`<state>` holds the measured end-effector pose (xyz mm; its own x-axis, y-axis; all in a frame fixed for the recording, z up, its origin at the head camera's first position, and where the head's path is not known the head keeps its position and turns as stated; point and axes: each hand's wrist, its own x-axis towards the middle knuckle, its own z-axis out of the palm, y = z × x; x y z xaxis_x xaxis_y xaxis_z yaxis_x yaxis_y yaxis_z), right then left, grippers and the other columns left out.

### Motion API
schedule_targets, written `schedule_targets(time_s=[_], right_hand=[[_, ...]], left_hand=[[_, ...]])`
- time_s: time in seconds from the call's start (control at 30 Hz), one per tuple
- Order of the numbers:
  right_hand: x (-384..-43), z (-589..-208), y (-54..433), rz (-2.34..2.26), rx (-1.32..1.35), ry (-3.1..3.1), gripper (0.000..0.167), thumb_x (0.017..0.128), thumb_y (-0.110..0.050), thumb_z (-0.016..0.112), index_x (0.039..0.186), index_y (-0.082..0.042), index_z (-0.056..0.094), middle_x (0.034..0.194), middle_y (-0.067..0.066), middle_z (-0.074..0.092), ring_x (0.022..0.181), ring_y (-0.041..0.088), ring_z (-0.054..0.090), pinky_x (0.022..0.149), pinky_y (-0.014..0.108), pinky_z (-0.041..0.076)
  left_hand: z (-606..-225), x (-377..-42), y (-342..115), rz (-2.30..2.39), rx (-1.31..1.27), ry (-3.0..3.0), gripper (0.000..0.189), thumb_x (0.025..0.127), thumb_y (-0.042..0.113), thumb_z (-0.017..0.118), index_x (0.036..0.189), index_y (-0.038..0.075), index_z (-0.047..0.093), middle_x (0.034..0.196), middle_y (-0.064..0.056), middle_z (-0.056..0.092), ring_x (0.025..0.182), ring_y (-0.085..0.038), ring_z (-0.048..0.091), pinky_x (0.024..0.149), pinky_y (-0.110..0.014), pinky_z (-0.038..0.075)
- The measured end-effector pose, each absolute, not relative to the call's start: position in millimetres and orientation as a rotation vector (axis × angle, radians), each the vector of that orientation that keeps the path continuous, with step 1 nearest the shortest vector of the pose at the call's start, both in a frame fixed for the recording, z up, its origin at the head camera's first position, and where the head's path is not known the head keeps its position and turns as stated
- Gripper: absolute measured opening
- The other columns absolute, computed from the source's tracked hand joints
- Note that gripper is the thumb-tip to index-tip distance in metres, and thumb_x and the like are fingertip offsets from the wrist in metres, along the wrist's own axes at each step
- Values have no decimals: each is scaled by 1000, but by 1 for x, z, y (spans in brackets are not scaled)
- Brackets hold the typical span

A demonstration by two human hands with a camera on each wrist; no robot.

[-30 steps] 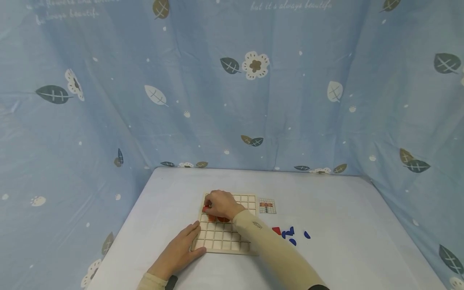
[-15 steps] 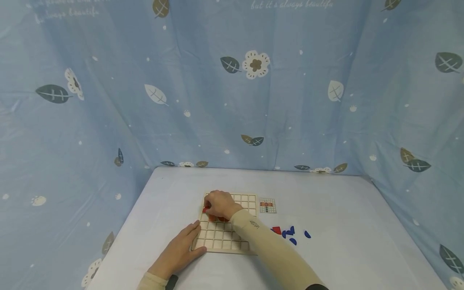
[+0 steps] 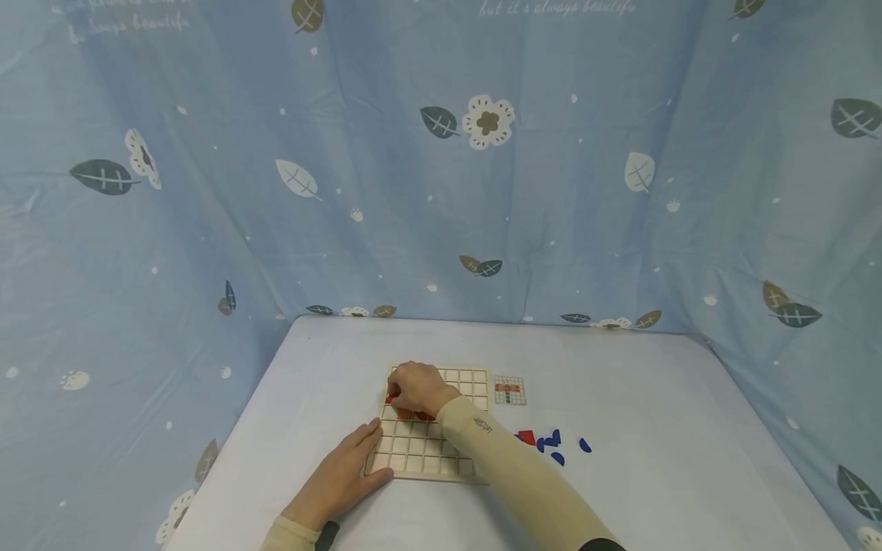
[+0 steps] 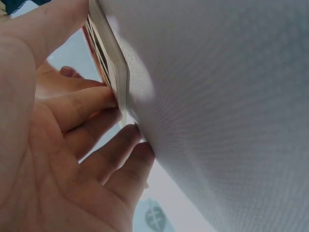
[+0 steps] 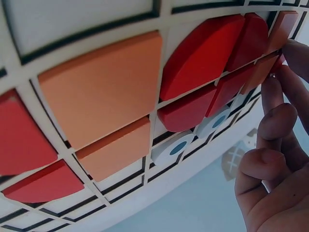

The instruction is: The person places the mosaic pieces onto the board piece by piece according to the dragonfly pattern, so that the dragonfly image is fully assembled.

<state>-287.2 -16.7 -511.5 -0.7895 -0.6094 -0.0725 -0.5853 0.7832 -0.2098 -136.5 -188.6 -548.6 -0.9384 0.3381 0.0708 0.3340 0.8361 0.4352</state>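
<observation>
Your right hand (image 3: 419, 388) has its fingers bent, and the tips pinch a small red piece (image 5: 279, 63) by the far left part of the wooden board (image 3: 427, 479). Your fingers cover most of that piece, so you can't see if it sits flat in its square. Your left hand (image 3: 342, 471) is spread out, with its fingers touching the left side of the board and its thumb by the near corner. It isn't wrapped around anything

In the board's squares, next to your right hand, you have orange pieces (image 5: 106, 87), more red pieces (image 5: 203, 53) and two round white pieces (image 5: 171, 149) with blue middles. Your right hand and your tan sleeve (image 3: 524, 474) get in the way and hide a lot of the board from above

Just past the board's right side lies a little picture card (image 3: 510, 390). Nearer to you, beside your sleeve, are a loose red piece (image 3: 527, 438) and some blue pieces (image 3: 553, 438), with one blue piece (image 3: 585, 445) off to the right. They all lie on the white table (image 3: 620, 398), and a blue curtain (image 3: 386, 191) with leaves and flowers hangs behind it
</observation>
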Motion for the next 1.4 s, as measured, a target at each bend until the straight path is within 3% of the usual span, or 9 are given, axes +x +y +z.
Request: schedule_targets(time_s=[0.43, 0.77, 1.1, 1.4], right_hand=[[-284, -507, 1, -382, -980, 2855, 19, 92, -36, 75, 110, -30, 76, 99, -15, 64, 91, 5, 61, 78, 27, 57], [-262, -489, 35, -583, -1137, 2870, 28, 96, -34, 71, 121, -21, 74, 110, -8, 70, 98, 9, 67, 81, 28, 58], [-240, -465, 79, -737, -1476, 2968, 30, 94, -17, 74, 124, -23, 72, 110, -6, 70, 81, 8, 65, 61, 18, 52], [-224, -458, 129, -784, -1595, 3005, 34, 92, -19, 77, 125, -24, 70, 115, -8, 69, 93, 8, 66, 69, 18, 55]], left_hand=[[-545, -136, -186, 709, 568, 3038, 75, 91, 45, 74, 143, -5, 53, 154, -15, 46, 140, -38, 43, 114, -52, 40], [-540, -135, -185, 706, 542, 3017, 75, 91, 45, 74, 143, -5, 53, 155, -16, 45, 141, -38, 42, 115, -52, 38], [-542, -135, -185, 686, 501, 3021, 76, 91, 44, 75, 145, -4, 52, 156, -14, 44, 142, -37, 42, 116, -51, 38], [-545, -133, -184, 675, 499, 3044, 75, 89, 43, 76, 143, -4, 53, 155, -14, 46, 142, -36, 42, 116, -49, 38]])
